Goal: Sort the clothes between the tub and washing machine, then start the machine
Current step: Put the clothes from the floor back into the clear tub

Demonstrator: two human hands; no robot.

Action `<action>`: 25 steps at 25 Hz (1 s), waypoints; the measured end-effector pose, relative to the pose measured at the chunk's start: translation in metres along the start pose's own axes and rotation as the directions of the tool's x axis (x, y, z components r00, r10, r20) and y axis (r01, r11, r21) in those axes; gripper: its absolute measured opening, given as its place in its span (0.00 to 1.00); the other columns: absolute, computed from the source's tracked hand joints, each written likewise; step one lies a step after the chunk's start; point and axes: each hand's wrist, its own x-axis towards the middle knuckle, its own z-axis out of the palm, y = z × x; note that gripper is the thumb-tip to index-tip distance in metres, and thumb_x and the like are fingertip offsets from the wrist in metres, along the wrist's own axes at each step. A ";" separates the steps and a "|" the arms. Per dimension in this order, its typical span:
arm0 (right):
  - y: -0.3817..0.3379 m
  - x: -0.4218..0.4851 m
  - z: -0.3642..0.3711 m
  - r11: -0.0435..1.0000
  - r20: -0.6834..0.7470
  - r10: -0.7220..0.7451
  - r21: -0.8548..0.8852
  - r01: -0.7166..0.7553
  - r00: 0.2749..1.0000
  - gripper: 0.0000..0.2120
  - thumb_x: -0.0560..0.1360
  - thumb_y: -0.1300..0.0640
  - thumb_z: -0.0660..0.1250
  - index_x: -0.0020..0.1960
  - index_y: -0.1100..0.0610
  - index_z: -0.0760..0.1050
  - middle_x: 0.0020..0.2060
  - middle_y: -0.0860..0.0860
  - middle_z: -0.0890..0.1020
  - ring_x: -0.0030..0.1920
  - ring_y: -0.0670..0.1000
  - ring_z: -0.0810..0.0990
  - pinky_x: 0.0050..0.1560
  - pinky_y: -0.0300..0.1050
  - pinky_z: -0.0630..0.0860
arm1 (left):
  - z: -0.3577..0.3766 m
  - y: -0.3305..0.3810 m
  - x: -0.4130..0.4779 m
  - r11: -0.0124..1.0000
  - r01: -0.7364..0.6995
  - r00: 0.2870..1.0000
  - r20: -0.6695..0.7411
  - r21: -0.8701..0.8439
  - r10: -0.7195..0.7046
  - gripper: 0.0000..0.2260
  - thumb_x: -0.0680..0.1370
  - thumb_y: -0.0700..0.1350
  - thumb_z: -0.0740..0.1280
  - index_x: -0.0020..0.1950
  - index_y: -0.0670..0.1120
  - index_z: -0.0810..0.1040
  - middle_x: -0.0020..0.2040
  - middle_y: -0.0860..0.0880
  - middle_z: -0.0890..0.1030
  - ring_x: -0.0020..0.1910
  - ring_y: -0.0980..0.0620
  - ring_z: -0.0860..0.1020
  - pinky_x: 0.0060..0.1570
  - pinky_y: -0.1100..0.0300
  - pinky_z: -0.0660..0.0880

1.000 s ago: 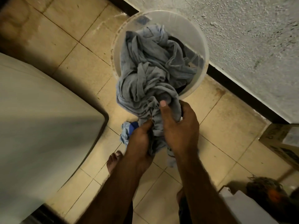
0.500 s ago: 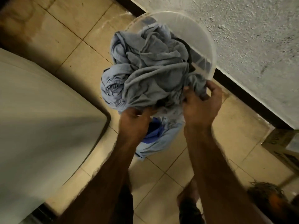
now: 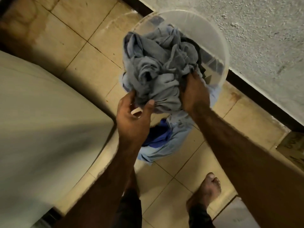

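Observation:
A clear plastic tub (image 3: 212,30) stands on the tiled floor against the wall, with a bundle of grey clothes (image 3: 158,68) bunched over its near rim. My right hand (image 3: 194,94) grips the right side of the bundle, fingers dug into the cloth. At the bundle's lower left edge, my left hand (image 3: 133,116) pinches the grey cloth between thumb and fingers. A light blue garment with a dark blue patch (image 3: 162,140) hangs below the hands. The washing machine's pale top (image 3: 41,129) fills the left side.
A rough white wall (image 3: 263,38) with a dark skirting runs along the right. A cardboard box (image 3: 294,145) sits at the right edge. My bare right foot (image 3: 207,190) stands on the beige tiles below the tub.
The bundle has been gathered up higher over the tub. My right hand has shifted down and left into the cloth, and my left hand has loosened to a pinch on its lower edge.

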 end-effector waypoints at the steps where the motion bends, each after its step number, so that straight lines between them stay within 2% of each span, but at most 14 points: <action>1: 0.000 0.002 -0.003 0.996 -0.009 0.064 -0.053 -0.064 0.998 0.28 0.84 0.47 0.57 0.80 0.57 0.61 0.79 0.57 0.65 0.78 0.59 0.66 0.76 0.53 0.65 | 0.006 0.005 0.004 0.995 -0.063 0.998 0.016 0.072 0.062 0.26 0.76 0.53 0.74 0.72 0.47 0.75 0.65 0.49 0.78 0.61 0.52 0.80 0.56 0.50 0.83; 4: -0.008 -0.012 -0.019 0.982 -0.274 0.183 0.099 -0.162 0.944 0.22 0.82 0.47 0.60 0.73 0.55 0.71 0.70 0.55 0.74 0.66 0.58 0.77 0.62 0.54 0.77 | 0.019 0.012 0.027 0.893 -0.287 0.955 0.178 0.347 0.237 0.27 0.76 0.61 0.68 0.71 0.49 0.75 0.66 0.48 0.77 0.65 0.50 0.76 0.63 0.53 0.77; 6: -0.012 -0.027 -0.029 0.968 -0.501 0.180 0.243 -0.062 0.847 0.21 0.80 0.47 0.63 0.71 0.53 0.72 0.67 0.53 0.76 0.63 0.54 0.78 0.56 0.50 0.79 | 0.024 0.014 0.055 0.783 -0.305 0.946 0.267 0.543 0.184 0.26 0.76 0.62 0.63 0.65 0.46 0.78 0.63 0.43 0.79 0.64 0.42 0.76 0.63 0.47 0.75; 7: -0.014 -0.033 -0.031 0.968 -0.549 0.120 0.248 0.024 0.827 0.22 0.80 0.46 0.64 0.71 0.53 0.72 0.66 0.54 0.76 0.63 0.53 0.78 0.57 0.49 0.79 | 0.026 0.013 0.067 0.671 -0.291 0.951 0.281 0.682 0.126 0.25 0.76 0.62 0.60 0.63 0.46 0.78 0.62 0.42 0.79 0.64 0.39 0.75 0.66 0.41 0.72; 8: -0.015 -0.037 -0.027 0.966 -0.513 0.032 0.234 0.105 0.858 0.23 0.81 0.45 0.63 0.72 0.53 0.71 0.68 0.55 0.75 0.66 0.54 0.76 0.60 0.49 0.78 | 0.027 0.010 0.076 0.501 -0.298 0.951 0.299 0.813 0.082 0.25 0.77 0.62 0.59 0.64 0.46 0.77 0.63 0.43 0.79 0.67 0.39 0.73 0.72 0.36 0.65; 9: -0.016 -0.038 -0.019 0.968 -0.381 -0.058 0.206 0.146 0.923 0.25 0.81 0.44 0.62 0.76 0.52 0.69 0.72 0.56 0.71 0.72 0.56 0.71 0.66 0.52 0.75 | 0.028 0.006 0.081 0.318 -0.335 0.940 0.338 0.887 0.046 0.26 0.77 0.61 0.58 0.68 0.48 0.75 0.66 0.44 0.78 0.70 0.40 0.70 0.76 0.32 0.55; 10: -0.017 -0.038 -0.008 0.982 -0.166 -0.118 0.129 0.140 0.979 0.28 0.82 0.44 0.60 0.79 0.51 0.64 0.77 0.58 0.65 0.77 0.59 0.64 0.72 0.56 0.70 | 0.029 0.004 0.082 0.186 -0.379 0.923 0.385 0.907 0.003 0.27 0.78 0.62 0.58 0.72 0.49 0.72 0.69 0.45 0.77 0.73 0.41 0.67 0.77 0.31 0.47; 11: -0.016 -0.034 0.003 0.992 0.044 -0.126 0.010 0.126 0.991 0.30 0.82 0.45 0.59 0.82 0.49 0.57 0.81 0.58 0.57 0.81 0.61 0.56 0.76 0.61 0.65 | 0.029 0.002 0.082 0.116 -0.413 0.908 0.419 0.903 -0.026 0.28 0.78 0.62 0.58 0.75 0.50 0.70 0.71 0.47 0.76 0.75 0.41 0.65 0.77 0.31 0.43; 13: -0.011 -0.018 0.017 0.985 0.249 -0.076 -0.134 0.112 0.965 0.33 0.82 0.46 0.59 0.83 0.45 0.50 0.83 0.57 0.48 0.82 0.63 0.48 0.77 0.63 0.61 | 0.029 0.003 0.082 0.090 -0.441 0.896 0.443 0.893 -0.011 0.27 0.78 0.63 0.57 0.74 0.52 0.72 0.69 0.48 0.78 0.75 0.42 0.66 0.77 0.32 0.39; 15: -0.007 0.004 0.023 0.983 0.316 -0.076 -0.134 0.124 0.946 0.34 0.81 0.45 0.61 0.83 0.44 0.50 0.83 0.58 0.49 0.82 0.63 0.49 0.79 0.62 0.58 | 0.025 0.007 0.083 0.176 -0.406 0.914 0.400 0.897 0.068 0.22 0.78 0.62 0.57 0.64 0.53 0.80 0.62 0.48 0.82 0.69 0.43 0.72 0.78 0.34 0.41; 17: -0.002 0.023 0.031 0.983 0.383 -0.067 -0.134 0.128 0.921 0.33 0.80 0.44 0.62 0.82 0.46 0.55 0.82 0.59 0.54 0.81 0.65 0.53 0.80 0.62 0.56 | 0.024 0.006 0.079 0.297 -0.393 0.912 0.326 0.871 0.249 0.17 0.77 0.58 0.60 0.59 0.51 0.80 0.59 0.46 0.79 0.62 0.42 0.76 0.77 0.37 0.57; 19: 0.001 0.040 0.041 0.980 0.459 -0.042 -0.154 0.126 0.887 0.29 0.81 0.46 0.60 0.81 0.49 0.60 0.80 0.59 0.61 0.79 0.65 0.61 0.78 0.62 0.59 | 0.029 0.006 0.084 0.360 -0.433 0.883 0.308 0.826 0.354 0.22 0.76 0.54 0.63 0.68 0.50 0.74 0.68 0.43 0.74 0.65 0.41 0.74 0.72 0.40 0.66; 22: 0.003 0.063 0.053 0.933 0.659 -0.032 -0.250 0.259 0.751 0.23 0.85 0.51 0.57 0.79 0.56 0.64 0.76 0.58 0.69 0.75 0.59 0.68 0.77 0.53 0.61 | 0.046 0.009 0.111 0.248 -0.572 0.820 0.556 0.782 0.138 0.29 0.78 0.53 0.62 0.80 0.51 0.63 0.80 0.40 0.62 0.79 0.38 0.60 0.76 0.42 0.60; 25: 0.004 0.087 0.066 0.923 0.759 0.062 -0.290 0.251 0.648 0.19 0.86 0.55 0.57 0.75 0.59 0.69 0.72 0.60 0.73 0.71 0.59 0.72 0.75 0.50 0.64 | 0.068 -0.013 0.136 0.166 -0.637 0.746 0.656 0.753 -0.115 0.30 0.77 0.54 0.64 0.79 0.51 0.65 0.78 0.40 0.64 0.78 0.37 0.60 0.75 0.43 0.62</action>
